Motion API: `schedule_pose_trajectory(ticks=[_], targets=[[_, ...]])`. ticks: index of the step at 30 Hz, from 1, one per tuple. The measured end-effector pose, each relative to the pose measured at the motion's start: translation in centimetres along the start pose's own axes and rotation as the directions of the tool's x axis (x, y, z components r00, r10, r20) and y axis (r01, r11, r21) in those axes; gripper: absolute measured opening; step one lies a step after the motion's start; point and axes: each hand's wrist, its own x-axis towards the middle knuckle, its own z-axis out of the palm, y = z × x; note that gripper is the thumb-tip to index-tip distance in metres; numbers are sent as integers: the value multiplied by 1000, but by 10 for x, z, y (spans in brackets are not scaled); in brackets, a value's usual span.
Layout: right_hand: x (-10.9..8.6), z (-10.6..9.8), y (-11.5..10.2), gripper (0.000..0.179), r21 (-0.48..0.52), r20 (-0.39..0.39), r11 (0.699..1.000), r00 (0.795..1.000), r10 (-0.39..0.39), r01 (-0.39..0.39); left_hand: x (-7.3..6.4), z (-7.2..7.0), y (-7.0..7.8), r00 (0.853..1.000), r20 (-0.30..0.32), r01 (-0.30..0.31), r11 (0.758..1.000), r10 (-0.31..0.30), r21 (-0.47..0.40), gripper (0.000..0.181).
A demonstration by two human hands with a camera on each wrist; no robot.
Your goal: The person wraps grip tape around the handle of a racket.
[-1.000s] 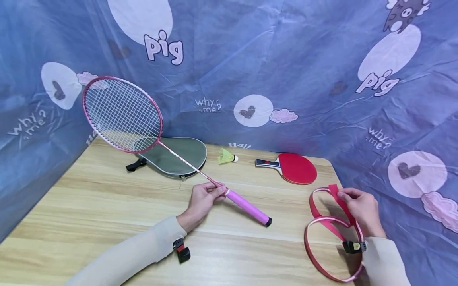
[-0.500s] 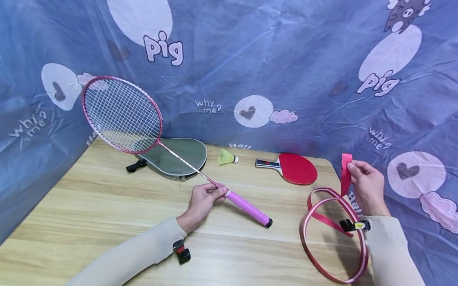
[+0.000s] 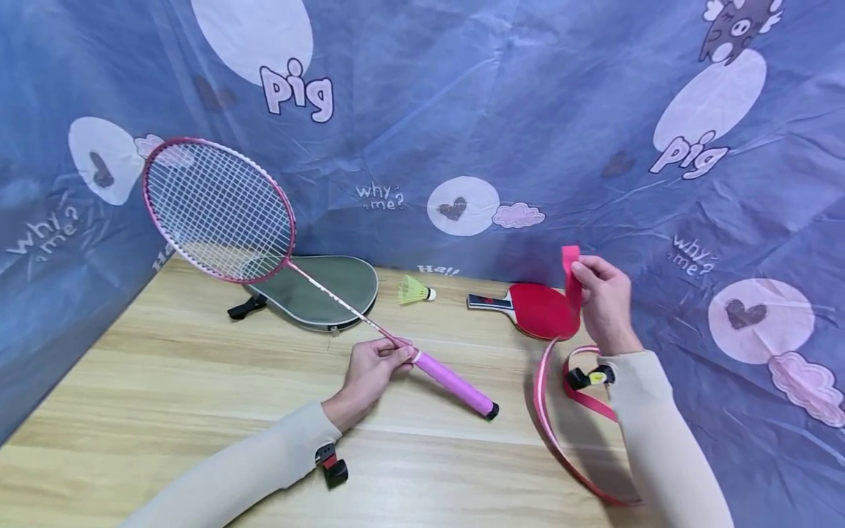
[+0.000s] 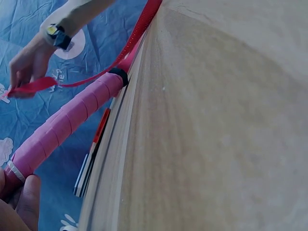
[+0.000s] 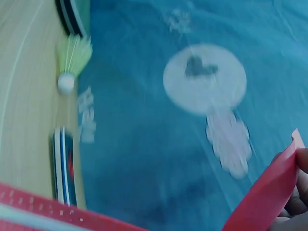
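My left hand pinches a badminton racket where the shaft meets its pink-wrapped handle. The strung head tilts up at the far left, over a grey-green case. In the left wrist view, the wrapped handle ends in a black cap. My right hand, raised at the right, pinches one end of a red grip tape. From there the tape hangs in loose loops down to the table; my right sleeve hides part of it. In the right wrist view the tape runs from my fingertips.
At the back of the wooden table lie the grey-green case, a yellow shuttlecock and a red table tennis paddle. A blue printed cloth hangs behind and along both sides.
My right hand has lifted the tape end from the table's right side, then moved it left, in front of the paddle. The left hand and racket stay nearly still.
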Motion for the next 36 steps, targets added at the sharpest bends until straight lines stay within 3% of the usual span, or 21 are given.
schedule_pose_trajectory(ticks=[6,10,12,14,16,19,22,27,31,34,36], targets=[[-3,42,23,24,-84,101,991,989,108,-100,-1,-1,-2,1000,3,-1,1000,1,-7,23],[-7,68,37,19,-207,171,972,974,149,-112,0,-2,-2,1000,2,-25,1000,25,-4,23],[-10,80,45,13,-299,199,948,965,171,-106,1,-3,-3,999,2,-33,999,33,3,23],[-14,90,53,7,-422,239,903,950,201,-85,1,-3,-2,999,-2,-34,999,34,5,23],[-19,98,61,6,-550,303,835,925,232,-29,2,-3,-2,1000,-4,-30,1000,30,2,23],[-29,105,72,9,-694,423,711,863,276,112,1,-3,-1,1000,1,-23,1000,23,-6,22],[-38,110,80,8,-729,509,648,808,296,222,1,-2,-2,1000,13,-25,1000,25,-5,23],[-47,115,86,5,-729,578,625,739,346,277,3,-1,-2,999,34,-31,1000,31,-5,23],[-50,118,91,5,-724,627,614,669,398,313,3,-2,-2,999,36,-20,1000,20,0,22],[-51,119,94,3,-715,657,600,637,402,358,5,-3,-1,999,43,-24,1000,23,11,21],[-51,119,96,4,-711,671,586,627,396,390,6,-4,0,998,49,-27,1000,26,15,21]])
